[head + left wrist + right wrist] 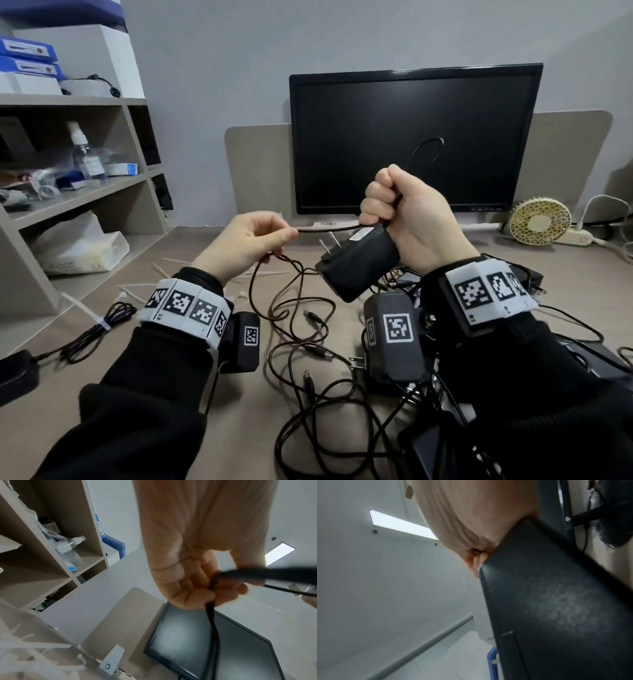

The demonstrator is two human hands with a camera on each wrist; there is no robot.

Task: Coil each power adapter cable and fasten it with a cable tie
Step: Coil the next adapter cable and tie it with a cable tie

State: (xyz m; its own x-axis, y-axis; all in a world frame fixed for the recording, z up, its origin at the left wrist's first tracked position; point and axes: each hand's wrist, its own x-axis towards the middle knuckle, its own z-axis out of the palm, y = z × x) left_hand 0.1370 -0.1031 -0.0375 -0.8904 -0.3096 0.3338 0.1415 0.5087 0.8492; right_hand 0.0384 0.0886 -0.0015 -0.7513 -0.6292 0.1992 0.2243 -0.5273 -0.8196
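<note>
My right hand grips a black power adapter above the desk, its two plug prongs pointing left; a loop of its cable sticks up out of the fist. The adapter fills the right wrist view, pressed against the palm. My left hand pinches the same cable, which runs taut to the adapter, and more of it hangs below the fingers. Several white cable ties lie on the desk to the left. A coiled, tied adapter cable lies at the left.
A tangle of loose black cables and plugs covers the desk in front, with more adapters at the right. A black monitor stands behind, shelves at the left, a small fan at the right.
</note>
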